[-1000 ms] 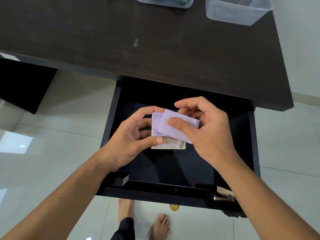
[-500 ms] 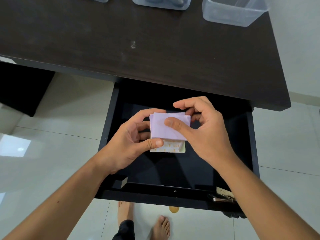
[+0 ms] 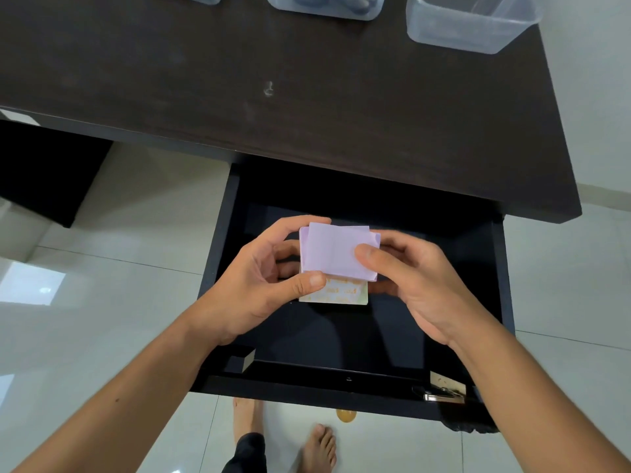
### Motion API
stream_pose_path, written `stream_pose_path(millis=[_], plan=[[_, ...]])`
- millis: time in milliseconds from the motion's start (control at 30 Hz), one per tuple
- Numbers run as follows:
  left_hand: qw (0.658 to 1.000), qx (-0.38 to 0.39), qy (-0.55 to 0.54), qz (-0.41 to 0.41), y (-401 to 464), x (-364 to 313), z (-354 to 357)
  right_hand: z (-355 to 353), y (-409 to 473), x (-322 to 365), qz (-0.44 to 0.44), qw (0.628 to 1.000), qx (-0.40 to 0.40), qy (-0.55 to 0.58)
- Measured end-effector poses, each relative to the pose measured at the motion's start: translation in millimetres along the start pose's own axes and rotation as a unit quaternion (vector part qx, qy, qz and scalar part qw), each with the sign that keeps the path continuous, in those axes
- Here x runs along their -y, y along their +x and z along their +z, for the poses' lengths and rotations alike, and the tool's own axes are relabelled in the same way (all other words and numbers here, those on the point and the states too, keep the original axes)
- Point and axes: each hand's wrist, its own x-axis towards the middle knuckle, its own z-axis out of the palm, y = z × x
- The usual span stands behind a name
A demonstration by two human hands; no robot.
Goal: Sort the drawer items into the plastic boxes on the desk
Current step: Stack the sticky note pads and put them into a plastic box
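head view, looking down past a dark brown wooden desk [image 3: 307, 97] into its open black drawer [image 3: 341, 336], and both bare hands are up over the drawer with a small stack of papers between them. the left hand [image 3: 259, 288] has the stack from its left side, thumb pressed on the front near the lower left corner, fingers curled round behind. the right hand [image 3: 420, 285] pinches the pale lilac rectangular paper sheets [image 3: 333, 250] at their right edge, thumb flat on top, the other fingers tucked underneath where i can't make them out well. the lilac sheets sit a little fanned and skewed, and peeking out below them is a cream card with orange print [image 3: 338, 293], held in the same stack. all of it hangs above the drawer floor, not resting on it. down in the drawer's near left corner lies a small dark block [image 3: 240, 363], and in the near right corner some metal clips [image 3: 440, 394], a bit blurred. up at the far edge of the desk stand clear plastic boxes: one at the right [image 3: 467, 25], one in the middle [image 3: 324, 8] with dark things inside. bare feet [image 3: 317, 448] show on the white tiled floor [image 3: 102, 268] below.
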Motion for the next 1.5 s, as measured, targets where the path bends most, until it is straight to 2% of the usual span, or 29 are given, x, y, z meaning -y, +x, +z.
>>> stream_pose_path(millis=[300,600,867,1033,1267,1500], plan=[[0.994,-0.093,-0.045,-0.040,-14.6,-51.6,17.0,14.5,-26.5,40.2,-0.036,0.998,-0.044,-0.016],[0.996,-0.058,-0.020,-0.058,-5.3,-163.6,26.9,18.4,-50.5,139.5,-0.057,0.994,-0.089,-0.009],[0.999,-0.003,-0.011,-0.043,32.4,-213.4,32.0,-1.9,-48.9,189.5,-0.073,0.990,-0.122,-0.007],[0.999,0.016,0.000,-0.034,71.0,-214.6,30.0,-20.8,-20.8,193.6,-0.073,0.989,-0.130,0.013],[0.999,-0.023,0.026,-0.026,142.4,-227.4,35.1,-59.5,43.0,208.4,-0.084,0.985,-0.149,0.023],[0.995,-0.047,0.087,0.025,231.2,-256.7,62.4,-116.7,108.8,244.9,-0.092,0.977,-0.192,0.033]])
